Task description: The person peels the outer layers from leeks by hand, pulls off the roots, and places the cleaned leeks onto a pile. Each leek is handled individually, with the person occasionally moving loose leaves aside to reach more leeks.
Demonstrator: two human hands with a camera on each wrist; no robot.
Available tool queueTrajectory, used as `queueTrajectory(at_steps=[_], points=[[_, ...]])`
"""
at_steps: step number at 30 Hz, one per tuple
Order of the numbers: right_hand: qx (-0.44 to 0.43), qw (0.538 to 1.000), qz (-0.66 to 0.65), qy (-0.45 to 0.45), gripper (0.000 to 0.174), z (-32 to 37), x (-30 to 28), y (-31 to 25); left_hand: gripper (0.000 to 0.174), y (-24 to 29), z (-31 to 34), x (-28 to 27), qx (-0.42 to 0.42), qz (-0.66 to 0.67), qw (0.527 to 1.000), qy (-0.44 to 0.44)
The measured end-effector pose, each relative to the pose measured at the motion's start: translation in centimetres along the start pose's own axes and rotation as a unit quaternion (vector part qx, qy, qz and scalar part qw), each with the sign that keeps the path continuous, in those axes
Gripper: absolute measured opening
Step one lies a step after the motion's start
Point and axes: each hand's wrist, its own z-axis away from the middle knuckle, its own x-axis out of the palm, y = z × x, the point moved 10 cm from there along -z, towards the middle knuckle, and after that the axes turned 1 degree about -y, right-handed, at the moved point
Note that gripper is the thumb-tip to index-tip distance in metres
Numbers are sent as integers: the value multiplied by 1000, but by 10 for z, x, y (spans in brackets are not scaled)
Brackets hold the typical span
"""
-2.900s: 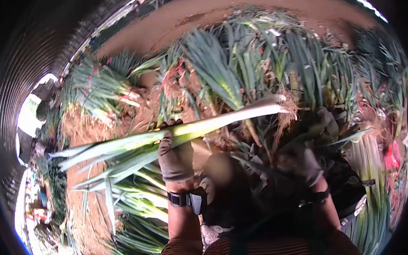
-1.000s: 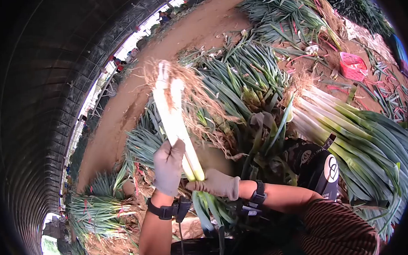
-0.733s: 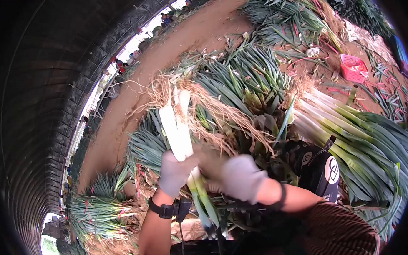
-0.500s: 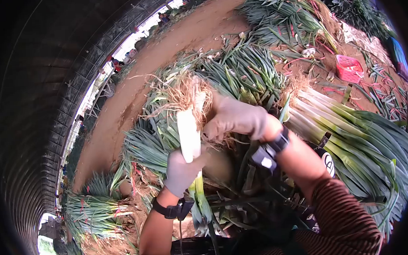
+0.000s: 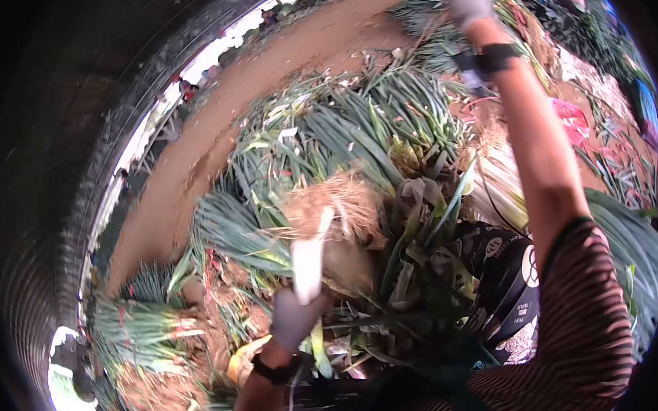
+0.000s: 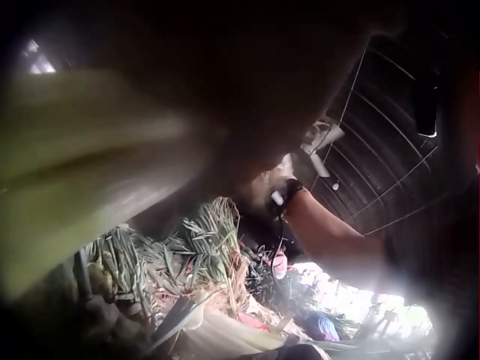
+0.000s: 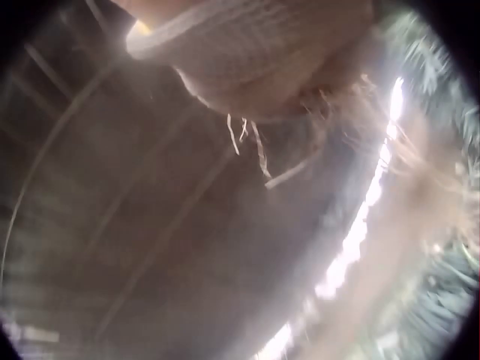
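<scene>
My gloved left hand (image 5: 297, 317) grips a small bunch of leeks (image 5: 308, 269) around their stalks, at the lower middle of the head view. The white stalks stand up from the fist, topped by a tangle of pale brown roots (image 5: 336, 205). Stretched far out to the upper right, my gloved right hand (image 5: 470, 1) is blurred there. The right wrist view has thin root strands (image 7: 259, 150) sticking out below the curled glove. A leek stalk (image 6: 90, 165) fills the left side of the left wrist view, close to the lens.
A thick row of leeks (image 5: 340, 131) lies in front, with a bundle (image 5: 143, 327) at left. White-stemmed leeks (image 5: 497, 183) lie on the right, partly behind the right arm. A pink basket (image 5: 571, 121) stands beyond. Bare earth (image 5: 173, 168) runs along the far side under a ribbed tunnel roof.
The right hand has left the roots of the leeks and swung up and away to the upper right. The left hand keeps its grip on the leeks, slightly lower in view.
</scene>
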Motion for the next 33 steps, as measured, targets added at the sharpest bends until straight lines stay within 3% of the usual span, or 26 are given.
queueTrajectory(at_steps=[1, 2, 3, 4, 5, 6, 7, 9, 10, 11, 12, 14, 15, 16, 18, 20, 22, 25, 27, 29, 30, 31, 32, 33], points=[[17, 970, -131, 204, 25, -3, -76, 20, 18, -8, 4, -19, -29, 34, 998, 34], [228, 825, -514, 52, 24, 33, -124, -6, 16, -9, 6, -36, -61, 68, 994, 67], [82, 910, -405, -30, 20, 31, -106, -63, 12, -3, 4, -49, -54, 95, 991, 82], [-71, 951, -282, -105, 18, 46, -62, -125, 10, 5, -1, -63, -45, 119, 987, 98], [-225, 947, -151, -171, 19, 80, -11, -184, 12, 23, -7, -80, -7, 107, 987, 121], [-369, 901, -16, -228, 23, 128, 26, -224, 14, 40, -8, -94, 28, 90, 986, 137], [-439, 844, -41, -306, 30, 180, 27, -242, 16, 42, -7, -101, 25, 166, 976, 142], [-411, 807, -144, -399, 44, 222, -21, -272, 18, 56, -12, -126, 52, 241, 954, 174], [-312, 816, -227, -431, 50, 222, -53, -290, 19, 64, -8, -140, 64, 239, 950, 191], [-279, 793, -317, -439, 56, 232, -83, -301, 19, 72, -3, -150, 73, 237, 947, 204], [-243, 763, -401, -445, 62, 242, -108, -308, 17, 78, 2, -157, 65, 236, 944, 222], [-267, 682, -544, -411, 60, 292, -147, -339, 15, 91, 7, -166, 58, 235, 935, 258], [-249, 627, -554, -488, 71, 300, -140, -347, 20, 88, 5, -168, 59, 238, 936, 252], [-219, 606, -635, -427, 74, 351, -183, -364, 24, 92, 5, -168, 77, 246, 934, 248], [-148, 460, -705, -519, 71, 404, -206, -391, 31, 100, 8, -166, 113, 261, 928, 240], [-14, 276, -766, -580, 67, 464, -203, -420, 40, 102, 6, -157, 110, 274, 936, 194], [8, 326, -798, -507, 62, 461, -205, -416, 46, 107, 7, -151, 103, 288, 939, 155], [27, 257, -826, -502, 50, 458, -214, -411, 47, 112, 10, -142, 100, 340, 932, 83], [-3, 305, -824, -477, 39, 471, -204, -410, 54, 112, 14, -139, 89, 371, 923, 53], [-52, 372, -746, -550, 41, 503, -195, -421, 69, 108, 15, -143, 95, 413, 904, 49], [-73, 435, -698, -564, 46, 465, -218, -392, 79, 120, 20, -145, 118, 373, 917, 73], [-23, 412, -805, -427, 57, 447, -229, -388, 76, 104, 20, -152, 148, 374, 915, 11], [-5, 394, -777, -491, 67, 470, -220, -398, 73, 88, 23, -159, 177, 374, 909, -51], [-29, 348, -788, -507, 73, 461, -232, -398, 67, 83, 23, -159, 177, 373, 907, -77]])
